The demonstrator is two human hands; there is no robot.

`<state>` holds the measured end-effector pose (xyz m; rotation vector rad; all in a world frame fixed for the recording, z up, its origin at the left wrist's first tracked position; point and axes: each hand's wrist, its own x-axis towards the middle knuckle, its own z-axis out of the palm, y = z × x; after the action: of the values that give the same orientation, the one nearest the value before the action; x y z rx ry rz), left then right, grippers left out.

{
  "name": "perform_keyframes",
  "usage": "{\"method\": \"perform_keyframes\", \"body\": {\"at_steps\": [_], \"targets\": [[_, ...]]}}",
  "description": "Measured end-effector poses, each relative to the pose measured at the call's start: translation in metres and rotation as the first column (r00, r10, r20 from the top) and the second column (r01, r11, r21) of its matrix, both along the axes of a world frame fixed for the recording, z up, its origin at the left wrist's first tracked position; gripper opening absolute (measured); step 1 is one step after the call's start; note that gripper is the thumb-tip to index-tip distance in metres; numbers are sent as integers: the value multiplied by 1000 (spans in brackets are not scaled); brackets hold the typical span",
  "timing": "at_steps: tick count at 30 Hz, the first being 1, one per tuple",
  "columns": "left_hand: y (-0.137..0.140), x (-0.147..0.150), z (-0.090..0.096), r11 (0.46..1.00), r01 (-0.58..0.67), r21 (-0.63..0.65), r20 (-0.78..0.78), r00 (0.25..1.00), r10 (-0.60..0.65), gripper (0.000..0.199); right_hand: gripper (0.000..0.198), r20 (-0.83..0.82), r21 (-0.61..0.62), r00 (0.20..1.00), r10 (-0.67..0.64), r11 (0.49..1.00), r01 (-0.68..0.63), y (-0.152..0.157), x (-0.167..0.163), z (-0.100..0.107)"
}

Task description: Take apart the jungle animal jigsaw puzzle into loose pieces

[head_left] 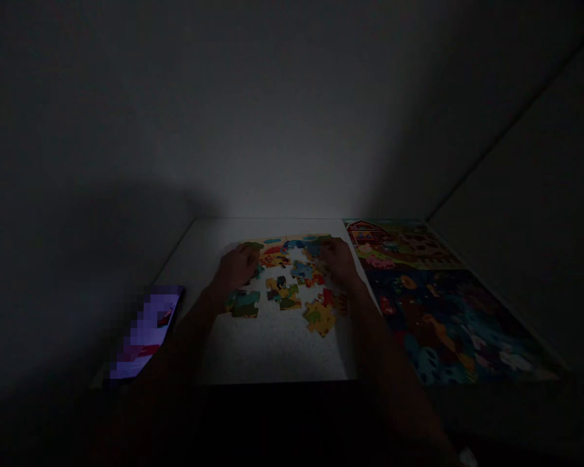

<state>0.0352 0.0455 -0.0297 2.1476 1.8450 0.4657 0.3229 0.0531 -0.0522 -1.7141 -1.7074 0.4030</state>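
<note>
A partly joined jigsaw puzzle (275,241) lies on the white tabletop, its top row linked along the far side. My left hand (237,264) is curled over its left edge, the fingertips against a puzzle piece and mostly hidden in the dim light. At the upper right, my right hand (338,259) has its bent fingers on a blue puzzle piece (313,250). Between the hands lie a light-blue piece (302,271) and a joined cluster (283,293). Closer to me are a green piece (246,303) and a yellow piece (320,318).
A phone (148,331) with a lit screen lies at the table's left edge. On the right are a farm picture (401,245) and a dark-blue picture (460,327). A wall (272,130) rises behind the white tabletop (277,357). The scene is very dim.
</note>
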Motion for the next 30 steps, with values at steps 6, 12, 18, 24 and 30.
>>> {"method": "perform_keyframes", "body": {"at_steps": [6, 12, 18, 24, 30], "targets": [[19, -21, 4, 935, -308, -177, 139, 933, 333, 46, 34, 214, -147, 963, 165, 980, -135, -6, -23, -4], [37, -20, 17, 893, -250, -374, 416, 816, 402, 46, 39, 163, -32, 977, -135, 989, 142, 4, -10, -5], [51, -19, 29, 845, -113, -522, 518, 746, 419, 44, 51, 169, -58, 927, -334, 936, 348, 26, 3, -13], [51, -6, 18, 869, -26, -494, 504, 806, 310, 37, 46, -281, -313, 938, -202, 943, 109, 50, 14, -3], [56, 15, 3, 949, -24, -315, 322, 938, 131, 36, 23, -414, -336, 905, -96, 940, -54, 52, 38, 12]]}}
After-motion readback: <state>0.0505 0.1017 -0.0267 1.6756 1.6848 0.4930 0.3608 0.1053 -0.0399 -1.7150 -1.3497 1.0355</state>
